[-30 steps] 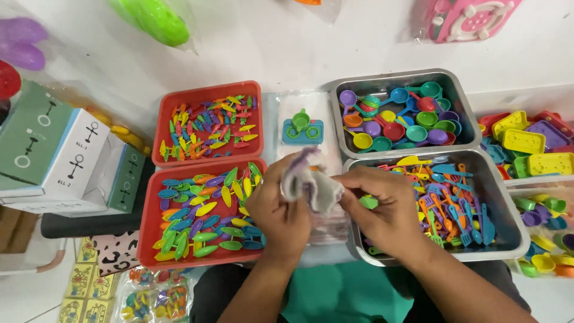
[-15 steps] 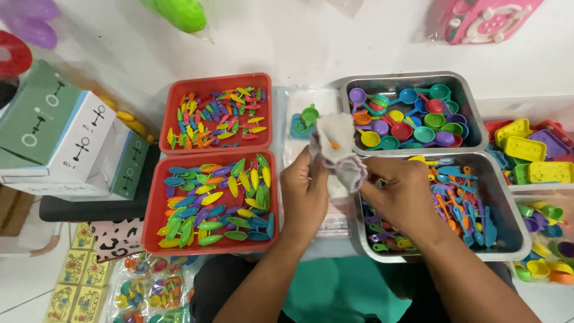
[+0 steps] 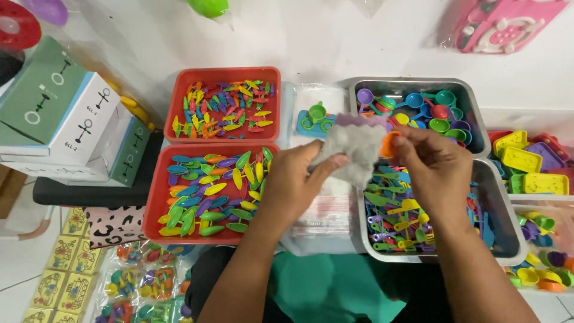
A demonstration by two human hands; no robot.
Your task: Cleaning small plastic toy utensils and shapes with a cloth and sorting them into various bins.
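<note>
Grey cloth (image 3: 357, 149) with a purple zigzag edge is now spread open between our hands and lifted toward the metal pans; a second ago it was a crumpled wad held lower, over the stack of clear bags (image 3: 323, 209). Our left hand (image 3: 293, 182) has its grip closed on the cloth's lower left edge, thumb on top. Our right hand (image 3: 436, 170) has risen and moved right, and its grip now pinches a small orange plastic piece (image 3: 390, 143) against the cloth's right edge. That piece was not in our fingers before.

We work over a white counter (image 3: 335, 42) crowded with containers. From the largest down: the lower metal pan (image 3: 499, 221), holding toy forks and spatulas, sits under our right hand. The upper metal pan (image 3: 412, 84) behind it holds small coloured toy pots and ladles. Left of the bags, the near red tray (image 3: 154, 203) carries leaf-shaped pieces in blue, green and yellow, and the far red tray (image 3: 179, 78) holds smaller mixed bits. White and green boxes (image 3: 57, 119) stand at the far left, and clear bins of yellow and purple moulds (image 3: 526, 158) at the right. Between the trays and the pans, a little blue toy stove (image 3: 315, 122) with a green pot sits just behind the cloth.
</note>
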